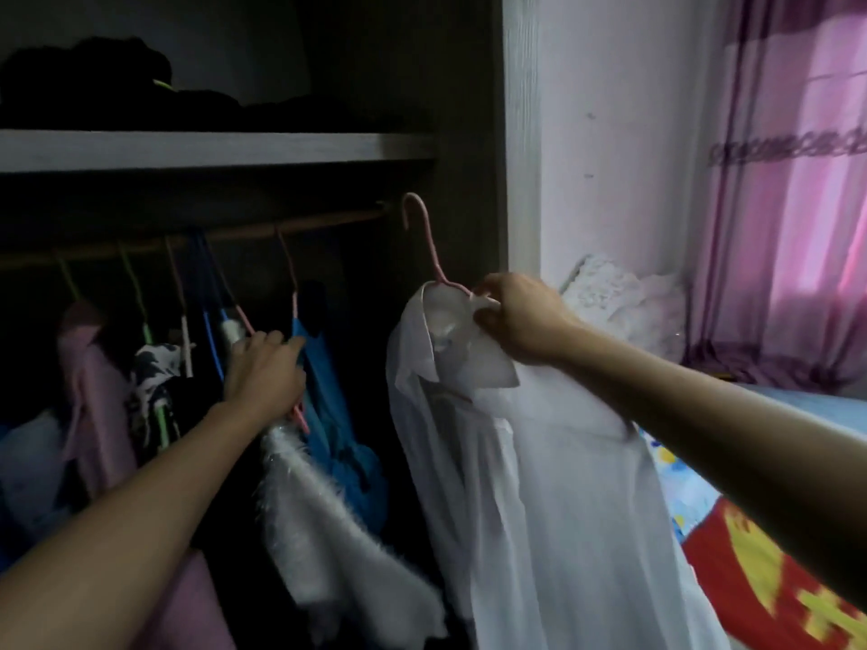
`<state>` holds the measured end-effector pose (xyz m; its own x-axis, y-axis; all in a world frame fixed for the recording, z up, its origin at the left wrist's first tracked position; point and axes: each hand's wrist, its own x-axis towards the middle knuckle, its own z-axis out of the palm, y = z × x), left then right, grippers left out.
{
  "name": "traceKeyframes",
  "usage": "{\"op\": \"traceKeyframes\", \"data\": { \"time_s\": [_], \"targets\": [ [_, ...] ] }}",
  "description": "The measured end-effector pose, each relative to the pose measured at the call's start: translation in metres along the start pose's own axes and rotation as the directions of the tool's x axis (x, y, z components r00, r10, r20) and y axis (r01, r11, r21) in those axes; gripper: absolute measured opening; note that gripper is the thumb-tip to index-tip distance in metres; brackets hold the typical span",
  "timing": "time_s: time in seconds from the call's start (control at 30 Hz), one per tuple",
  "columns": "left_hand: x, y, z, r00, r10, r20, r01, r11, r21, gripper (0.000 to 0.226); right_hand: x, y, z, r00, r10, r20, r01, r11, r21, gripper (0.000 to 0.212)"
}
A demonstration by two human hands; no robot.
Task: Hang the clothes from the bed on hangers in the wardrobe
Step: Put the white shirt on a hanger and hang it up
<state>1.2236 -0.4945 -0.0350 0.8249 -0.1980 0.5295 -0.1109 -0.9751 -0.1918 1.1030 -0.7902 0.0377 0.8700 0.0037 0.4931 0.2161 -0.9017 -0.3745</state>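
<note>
A white shirt (530, 471) hangs on a pink hanger (424, 236) that my right hand (518, 316) grips at the collar. The hanger's hook is raised just right of the wooden rail's (262, 229) end and is not on it. My left hand (265, 372) reaches into the wardrobe and holds the shoulder of a hung garment on a pink hanger, between a white fluffy garment (328, 504) and a blue one (338, 415). Several other clothes hang on the rail to the left.
A grey shelf (211, 150) with dark folded clothes runs above the rail. The wardrobe's side panel (520, 133) stands right of the shirt. The bed (750, 532) with a colourful cover lies at lower right, white lace fabric (619, 302) and purple curtains (788, 204) behind it.
</note>
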Motion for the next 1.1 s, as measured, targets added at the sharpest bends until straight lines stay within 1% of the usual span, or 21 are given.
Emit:
{"op": "traceKeyframes", "data": {
  "time_s": [0.07, 0.2, 0.27, 0.33, 0.47, 0.5, 0.6, 0.7, 0.77, 0.83, 0.9, 0.93, 1.03, 1.1],
  "targets": [
    [-0.008, -0.005, -0.004, 0.999, 0.003, -0.040, -0.006, 0.998, -0.063, 0.053, 0.012, -0.012, 0.016, 0.999, -0.027, -0.021, 0.027, 1.000, 0.013, 0.032],
    [-0.015, -0.018, -0.012, 1.000, 0.018, -0.010, -0.019, 0.993, -0.120, 0.061, 0.050, -0.036, 0.045, 1.000, -0.009, -0.005, 0.009, 0.998, 0.058, 0.026],
    [-0.014, -0.024, -0.013, 0.999, 0.030, -0.013, -0.032, 0.988, -0.153, 0.061, 0.075, -0.049, 0.056, 1.000, 0.006, -0.004, -0.006, 0.998, 0.062, 0.022],
    [-0.013, -0.030, -0.013, 0.998, 0.062, -0.027, -0.065, 0.985, -0.161, 0.058, 0.099, -0.062, 0.070, 1.000, 0.015, -0.002, -0.015, 0.997, 0.070, 0.020],
    [-0.015, -0.045, -0.010, 0.988, 0.126, -0.092, -0.144, 0.962, -0.232, 0.072, 0.142, -0.089, 0.107, 0.999, 0.046, -0.006, -0.045, 0.994, 0.098, 0.022],
    [-0.015, -0.049, -0.008, 0.986, 0.137, -0.096, -0.157, 0.957, -0.245, 0.069, 0.149, -0.093, 0.118, 0.998, 0.058, 0.006, -0.058, 0.994, 0.096, 0.022],
    [-0.016, -0.058, 0.000, 0.980, 0.162, -0.113, -0.188, 0.942, -0.278, 0.048, 0.161, -0.094, 0.152, 0.993, 0.111, 0.035, -0.112, 0.994, 0.019, 0.025],
    [-0.016, -0.061, 0.005, 0.975, 0.169, -0.146, -0.207, 0.929, -0.306, 0.047, 0.161, -0.086, 0.173, 0.989, 0.137, 0.059, -0.139, 0.990, 0.039, 0.026],
    [-0.016, -0.062, 0.007, 0.973, 0.178, -0.147, -0.217, 0.922, -0.321, 0.047, 0.158, -0.083, 0.171, 0.986, 0.138, 0.096, -0.144, 0.988, 0.055, 0.029],
    [-0.018, -0.064, 0.007, 0.973, 0.172, -0.151, -0.215, 0.913, -0.347, 0.041, 0.154, -0.081, 0.163, 0.985, 0.133, 0.112, -0.137, 0.990, 0.027, 0.038],
    [-0.025, -0.065, 0.003, 0.973, 0.155, -0.169, -0.209, 0.904, -0.373, 0.037, 0.145, -0.081, 0.151, 0.990, 0.116, 0.081, -0.113, 0.992, -0.049, 0.048],
    [-0.030, -0.065, -0.002, 0.974, 0.140, -0.181, -0.201, 0.900, -0.386, 0.036, 0.139, -0.082, 0.145, 0.993, 0.103, 0.060, -0.098, 0.992, -0.084, 0.050],
    [-0.054, -0.063, -0.025, 0.975, 0.072, -0.209, -0.160, 0.882, -0.444, 0.032, 0.113, -0.087, 0.128, 0.998, 0.064, -0.012, -0.065, 0.989, -0.135, 0.043],
    [-0.080, -0.063, -0.040, 0.978, 0.019, -0.210, -0.118, 0.872, -0.474, 0.028, 0.089, -0.095, 0.118, 0.999, 0.044, -0.024, -0.047, 0.990, -0.136, 0.039]
  ]
}}
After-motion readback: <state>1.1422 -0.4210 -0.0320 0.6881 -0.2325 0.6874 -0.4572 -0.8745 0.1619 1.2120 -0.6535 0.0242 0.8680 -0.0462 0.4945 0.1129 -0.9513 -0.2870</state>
